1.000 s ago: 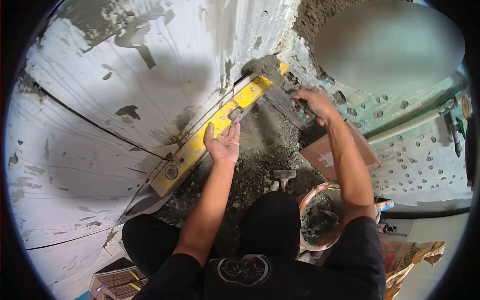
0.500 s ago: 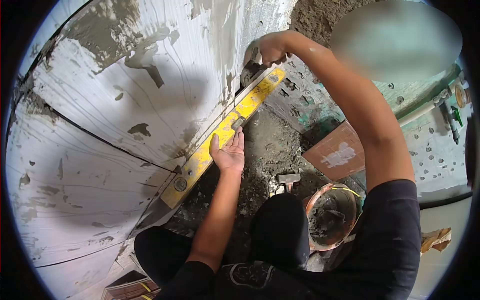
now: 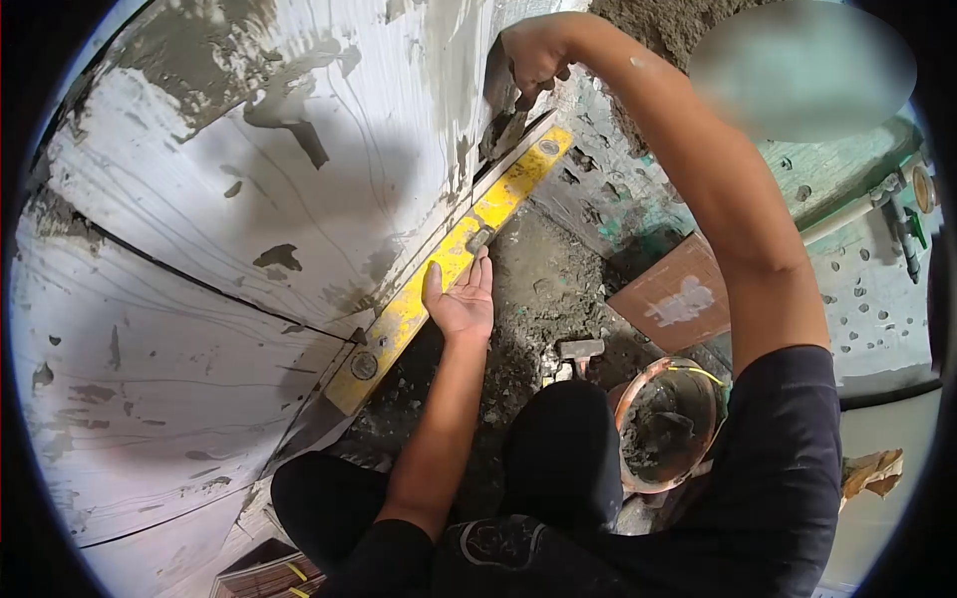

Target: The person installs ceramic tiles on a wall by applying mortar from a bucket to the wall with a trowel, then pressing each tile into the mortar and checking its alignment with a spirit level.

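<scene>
Closest to the camera, a black-clad knee (image 3: 560, 448) stands below the left hand (image 3: 464, 309). A bucket (image 3: 650, 487) containing grey mortar (image 3: 658, 424) sits below and to the right of the left fingers. Between the bucket and the left hand, a hammer-like tool (image 3: 581, 349) lies on the rubble-covered floor (image 3: 543, 289). A box-like container (image 3: 261, 583) shows at the lower left, well apart from the fingers.

The left hand is open, palm up. Its fingers are extended, with the tips at the lower edge of a yellow spirit level (image 3: 399, 309), beside the centre vial (image 3: 479, 239); the thumb lies over the yellow face. The left fingers are not closed around the level. The level runs diagonally along the base of the large white wall panels (image 3: 209, 349), one end below and left of the left fingers, the other just below the right hand (image 3: 538, 55).

A reddish-brown tile (image 3: 678, 299) with a whitish patch is positioned to the right of the left fingers, tilted.

Farther out, the right fingers are curled around a trowel (image 3: 496, 85); its handle is mostly hidden by the hand. The blade is close to the panel surface, with grey mortar below it. To the right of both hands, a pale pipe (image 3: 845, 219) leads to a green valve (image 3: 917, 229) beside the pitted wall (image 3: 862, 309).
</scene>
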The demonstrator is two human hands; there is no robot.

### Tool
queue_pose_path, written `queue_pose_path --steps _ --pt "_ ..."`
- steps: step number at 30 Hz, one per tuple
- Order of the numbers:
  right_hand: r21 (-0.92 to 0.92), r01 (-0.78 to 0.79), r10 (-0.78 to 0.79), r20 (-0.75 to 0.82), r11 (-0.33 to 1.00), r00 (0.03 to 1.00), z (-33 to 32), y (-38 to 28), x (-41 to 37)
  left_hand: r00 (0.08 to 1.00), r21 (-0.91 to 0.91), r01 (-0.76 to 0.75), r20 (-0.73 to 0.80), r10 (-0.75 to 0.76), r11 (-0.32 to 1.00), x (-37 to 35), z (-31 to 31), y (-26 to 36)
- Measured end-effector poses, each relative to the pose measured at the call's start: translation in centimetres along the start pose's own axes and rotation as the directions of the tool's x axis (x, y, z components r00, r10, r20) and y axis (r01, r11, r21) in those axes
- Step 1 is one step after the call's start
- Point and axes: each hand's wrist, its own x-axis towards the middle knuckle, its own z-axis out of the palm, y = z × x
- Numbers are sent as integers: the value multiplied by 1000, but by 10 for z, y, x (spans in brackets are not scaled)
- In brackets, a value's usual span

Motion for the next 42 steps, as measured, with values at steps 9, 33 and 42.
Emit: queue_pose_path --steps 9,33,42 --pt "-164 97 -76 132 982 988 -7 13 9 1000 20 -7 -10 8 1000 -4 5 0" --pt "-41 -10 7 -69 999 998 9 31 -10 1000 10 -2 2 2 1000 -2 3 0" --pt "-77 74 -97 -374 994 922 42 25 -17 1000 11 -10 -11 11 1000 -3 6 -2"
